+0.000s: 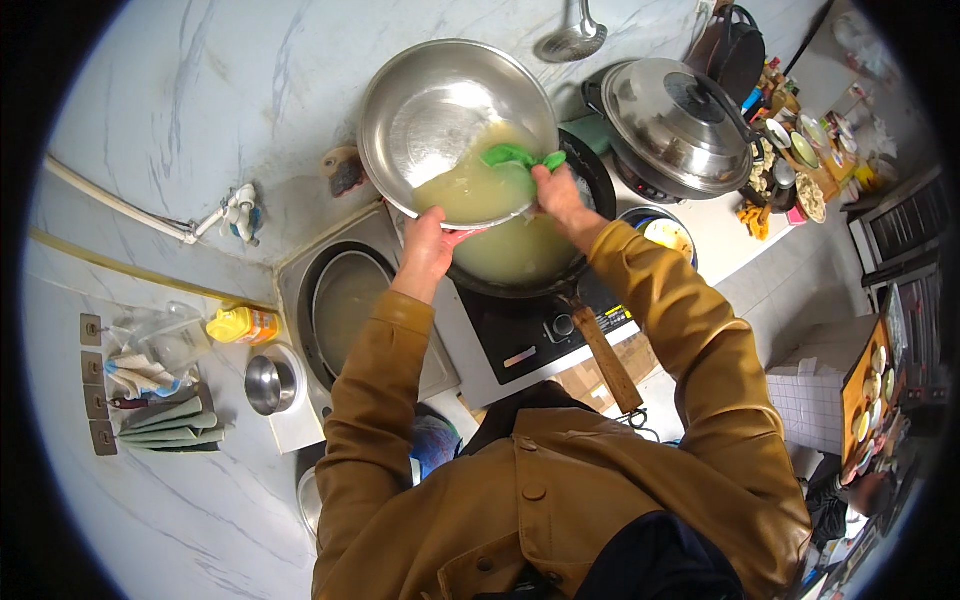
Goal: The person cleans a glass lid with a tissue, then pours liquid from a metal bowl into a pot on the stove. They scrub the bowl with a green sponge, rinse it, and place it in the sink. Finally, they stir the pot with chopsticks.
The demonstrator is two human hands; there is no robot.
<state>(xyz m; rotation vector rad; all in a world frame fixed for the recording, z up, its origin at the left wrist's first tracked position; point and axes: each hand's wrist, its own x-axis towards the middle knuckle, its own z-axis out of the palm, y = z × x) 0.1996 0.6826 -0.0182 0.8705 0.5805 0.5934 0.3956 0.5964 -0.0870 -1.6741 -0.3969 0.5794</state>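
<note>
A large stainless steel basin [412, 94] is tilted over a dark wok [602, 176], with cloudy yellowish liquid pooled at its near side. My left hand [425, 259] grips the basin's near rim. Something pink [465, 235] shows beside that hand under the rim; I cannot tell what it is. In my right hand [561, 201] is a bunched green cloth [511, 156], partly in the liquid near the basin's right side. More cloudy liquid [517, 259] fills the wok below. The wok's wooden handle [606, 356] points towards me over a black induction cooker [510, 330].
A lidded electric pot [675, 127] stands right of the wok, with a bowl of food scraps [670, 238] nearer me. At left, a sink [304, 281] holds a pan of murky water [349, 315]. A slotted ladle [574, 43] hangs on the wall.
</note>
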